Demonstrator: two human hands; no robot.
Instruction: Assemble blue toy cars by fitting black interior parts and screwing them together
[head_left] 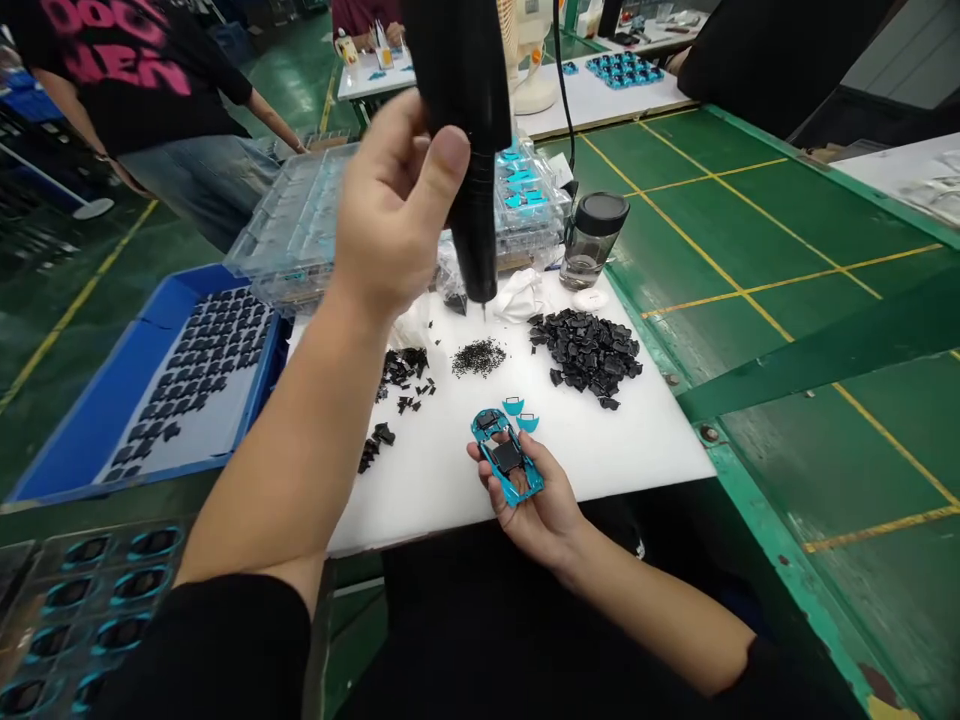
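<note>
My left hand (390, 210) is wrapped round a black electric screwdriver (471, 200), which points down with its thin tip above a pile of tiny black screws (478, 357). In my right hand (551, 505) lies a small blue toy car body (507, 456) with black parts inside, held over the front of the white work surface (450, 505). Two little blue pieces (527, 423) rest just beyond the car. A heap of black plastic parts (589, 355) is at the right, and smaller black pieces (405, 368) are scattered at the left.
A blue bin (112, 400) of black parts stands left, above trays of blue parts (90, 600). Clear plastic trays (289, 220) and a dark-lidded cup (595, 240) line the back. A green metal frame edge (787, 580) runs right. A person (150, 90) stands back left.
</note>
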